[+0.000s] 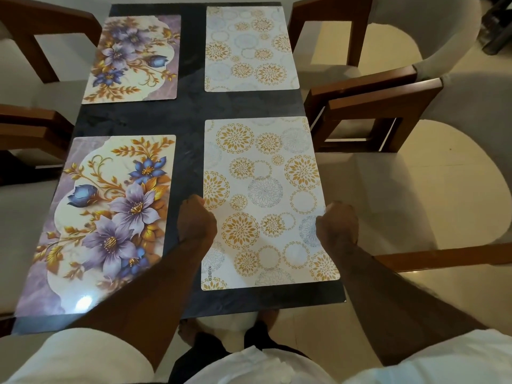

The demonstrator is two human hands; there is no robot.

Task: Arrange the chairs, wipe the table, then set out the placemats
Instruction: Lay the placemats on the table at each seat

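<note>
Several placemats lie on the dark table [188,120]. Two purple flower mats are on the left, one near [102,223] and one far [133,58]. Two white mats with gold circles are on the right, one far [249,48] and one near [263,200]. My left hand [196,217] grips the near white mat's left edge. At that mat's right edge, my right hand [336,223] holds on with fingers closed. The mat lies flat on the table.
Wooden chairs with pale cushions stand along both sides: two on the right [374,115] [327,29] and two on the left [30,134] [41,31]. The table's near edge [221,309] is just in front of my body. Pale floor tiles [443,176] lie to the right.
</note>
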